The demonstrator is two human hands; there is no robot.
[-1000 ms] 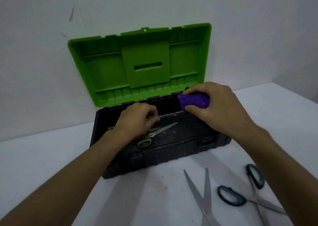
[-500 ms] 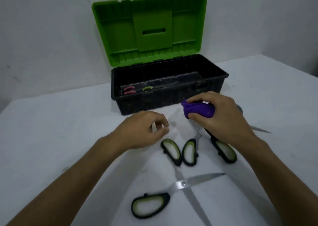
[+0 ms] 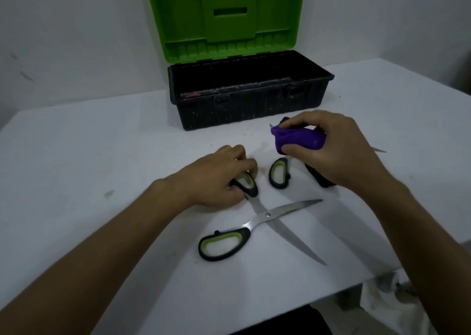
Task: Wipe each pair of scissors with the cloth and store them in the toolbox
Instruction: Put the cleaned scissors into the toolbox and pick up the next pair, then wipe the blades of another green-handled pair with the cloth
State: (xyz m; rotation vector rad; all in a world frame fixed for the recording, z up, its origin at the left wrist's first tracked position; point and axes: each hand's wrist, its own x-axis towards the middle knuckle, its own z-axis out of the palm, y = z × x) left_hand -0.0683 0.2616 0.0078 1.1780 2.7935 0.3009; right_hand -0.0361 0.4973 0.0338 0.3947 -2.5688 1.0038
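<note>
A black toolbox (image 3: 249, 110) with its green lid (image 3: 226, 16) raised stands at the back of the white table. A wide-open pair of scissors (image 3: 267, 217) with black and green handles lies in front of me. My left hand (image 3: 216, 179) grips its upper handle on the table. My right hand (image 3: 331, 151) is closed around a bunched purple cloth (image 3: 298, 138), held just above a second pair of scissors (image 3: 279, 173), whose other handle and blades are mostly hidden under the hand.
Inside the toolbox a red handle (image 3: 192, 95) shows at the left. The table's front edge (image 3: 318, 301) runs close on the right, with crumpled white fabric (image 3: 390, 301) below it. A grey wall rises behind the toolbox.
My left hand has dropped onto the open scissors' upper handle and closed on it. My right hand with the cloth has stayed over the second pair. The view has tilted down.
</note>
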